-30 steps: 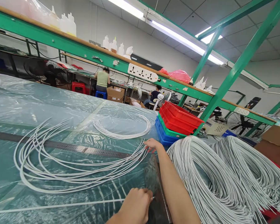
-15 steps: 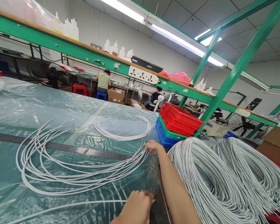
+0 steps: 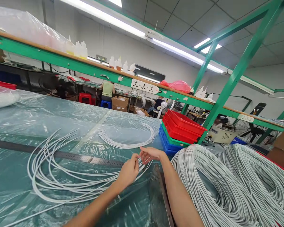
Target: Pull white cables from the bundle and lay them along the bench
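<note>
My left hand [image 3: 129,170] is closed in a pinch on a white cable, whose tail runs back to the lower left. Its fingertips meet my right hand [image 3: 150,155], which curls around the ends of a loose bundle of white cables [image 3: 61,186]. That bundle lies in a wide loop on the plastic-covered table [image 3: 123,211]; the cable ends are mostly hidden by my fingers. Below my right hand an upright metal plate [image 3: 157,192] stands at the table's near edge. Under the loop lies a steel ruler [image 3: 85,157].
A smaller coil of white cables [image 3: 127,146] rests behind the bundle. Stacked red, green and blue trays [image 3: 180,129] stand at its right. Thick cable coils [image 3: 210,183] fill the right side. A green shelf beam [image 3: 90,69] crosses above; two people sit at benches beyond.
My left hand has moved up and away from beside the metal plate to my right hand, bringing the cable with it. My right hand stays at the bundle's ends. The view has shifted slightly.
</note>
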`<state>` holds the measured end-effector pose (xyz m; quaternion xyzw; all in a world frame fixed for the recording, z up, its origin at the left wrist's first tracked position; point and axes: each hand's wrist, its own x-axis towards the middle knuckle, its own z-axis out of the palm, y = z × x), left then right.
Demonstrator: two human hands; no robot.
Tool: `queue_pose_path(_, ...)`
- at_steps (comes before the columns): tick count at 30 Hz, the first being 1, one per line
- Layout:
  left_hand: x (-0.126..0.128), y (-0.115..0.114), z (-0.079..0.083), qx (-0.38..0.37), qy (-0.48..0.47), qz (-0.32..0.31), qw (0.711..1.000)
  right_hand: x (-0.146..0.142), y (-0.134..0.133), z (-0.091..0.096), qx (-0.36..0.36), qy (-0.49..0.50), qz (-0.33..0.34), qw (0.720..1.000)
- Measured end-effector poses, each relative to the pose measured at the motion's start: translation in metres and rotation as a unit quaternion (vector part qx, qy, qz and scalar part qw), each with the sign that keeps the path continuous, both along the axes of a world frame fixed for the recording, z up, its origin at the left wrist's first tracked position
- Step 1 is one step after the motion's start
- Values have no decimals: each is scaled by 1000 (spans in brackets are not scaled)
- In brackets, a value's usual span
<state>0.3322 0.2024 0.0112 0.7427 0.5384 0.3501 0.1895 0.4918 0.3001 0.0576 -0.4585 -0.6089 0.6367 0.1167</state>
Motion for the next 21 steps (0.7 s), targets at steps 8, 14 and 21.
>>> queue_pose_path(8, -7, 20, 0, 5, -12, 10, 1000, -16, -1, -2, 6, -3, 105, 994)
queue_pose_path(14, -24, 12, -5, 4, 38, -1, 999, -7, 1, -7, 34, 45, 4, 998)
queue_pose_path(21, -172, -8, -34, -15, 187, 49, 981, 14, 13, -3, 54, 175, -361, 914)
